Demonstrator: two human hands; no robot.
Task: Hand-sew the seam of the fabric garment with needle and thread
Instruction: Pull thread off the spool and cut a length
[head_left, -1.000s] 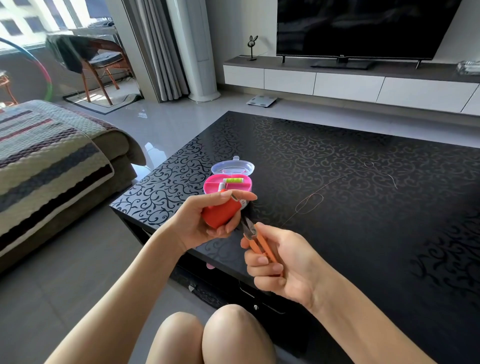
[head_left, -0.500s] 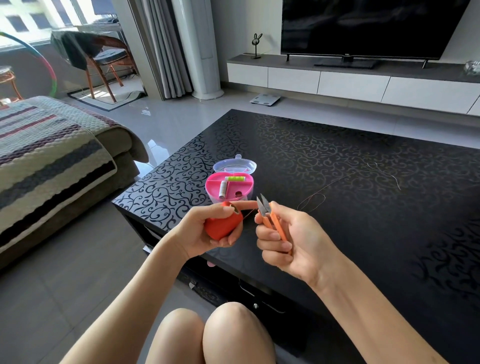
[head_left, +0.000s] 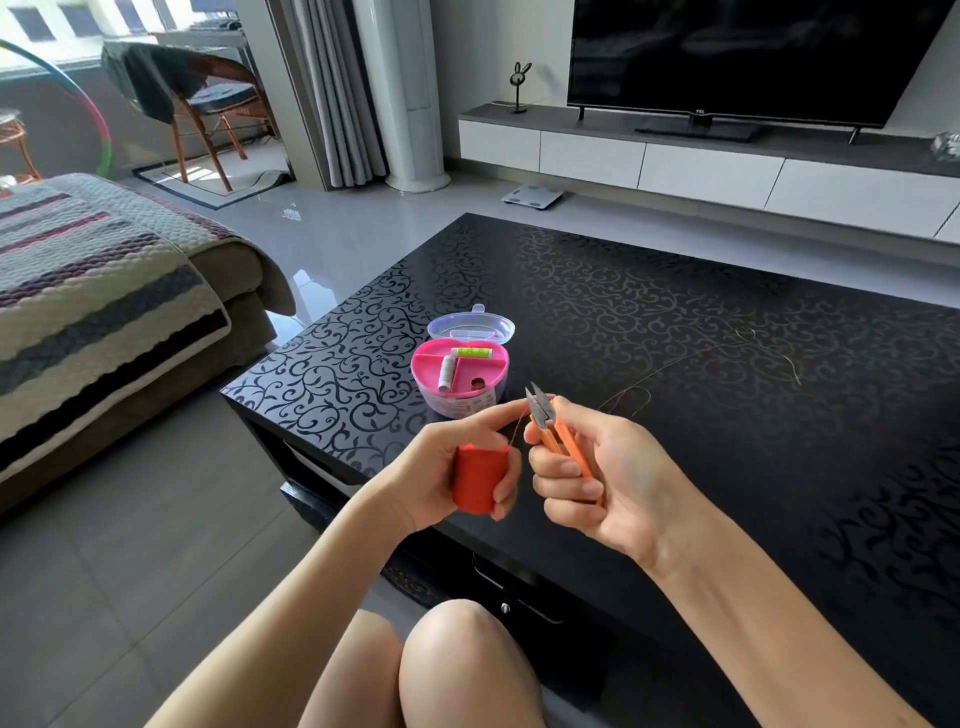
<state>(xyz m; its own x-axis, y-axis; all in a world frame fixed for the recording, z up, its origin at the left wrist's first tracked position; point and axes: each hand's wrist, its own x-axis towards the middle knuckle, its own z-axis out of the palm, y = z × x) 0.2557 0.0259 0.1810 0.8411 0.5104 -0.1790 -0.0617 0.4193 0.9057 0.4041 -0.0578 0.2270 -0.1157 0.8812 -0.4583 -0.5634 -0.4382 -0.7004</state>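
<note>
Just in front of the pink sewing box (head_left: 460, 387), the left hand (head_left: 428, 465) grips a red thread spool (head_left: 475, 480) while the right hand (head_left: 608, 478), curled round orange snips (head_left: 560, 439) (blades apart), has risen to the taut thread (head_left: 514, 431), seemingly ready to cut.

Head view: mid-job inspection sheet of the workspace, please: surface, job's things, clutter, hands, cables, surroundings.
Surface: glossy black patterned table.
Job's things: red thread spool in hand; orange snips, blades up beside the strand off the spool; loose thread on the table; no garment seen, needle not made out.
Clutter: pink sewing kit, lid open, white spool and green spool inside.
Hands: left hand grips the spool, strand running to its forefinger; right hand grips the snips.
Cables: nothing seen.
Surroundings: striped sofa left, television on cabinet ahead, scale on floor.
</note>
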